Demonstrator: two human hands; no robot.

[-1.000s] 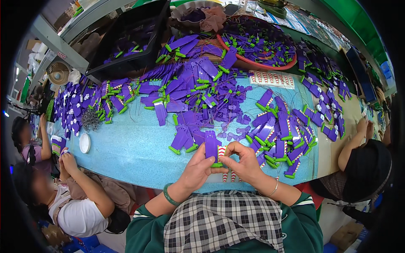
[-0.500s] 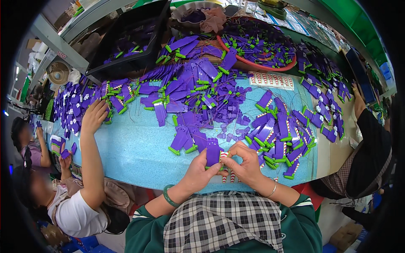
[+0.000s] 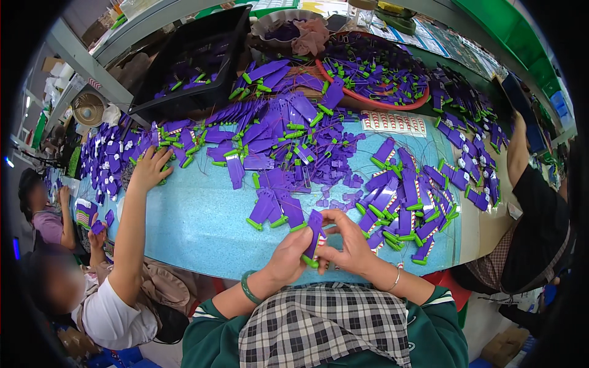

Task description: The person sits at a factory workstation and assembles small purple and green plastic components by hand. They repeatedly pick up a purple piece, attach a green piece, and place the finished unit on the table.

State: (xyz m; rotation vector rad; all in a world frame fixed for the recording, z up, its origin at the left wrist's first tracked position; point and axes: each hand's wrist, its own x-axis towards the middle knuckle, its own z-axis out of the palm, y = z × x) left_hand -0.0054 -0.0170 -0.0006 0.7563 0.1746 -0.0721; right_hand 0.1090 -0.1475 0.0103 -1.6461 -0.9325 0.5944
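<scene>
My left hand grips a flat purple plastic piece with a bright green end, held tilted above the front edge of the table. A red-and-white striped sticker lies along the piece's right edge. Around that edge my right hand is closed, its thumb and fingers pressing at the sticker. Just beyond my left hand are a few loose purple pieces with green ends. To the right of my right hand lies a heap of purple pieces with striped edges.
A sheet of striped stickers lies at the back of the blue tabletop. Behind are a big purple pile, a red basket and a black bin. A co-worker's hand reaches in from the left; another person's arm is at right.
The purple piece has turned from nearly flat to tilted edge-on in my hands. My right fingers have shifted to wrap around its striped edge. The co-worker's hand at left has moved slightly right and down.
</scene>
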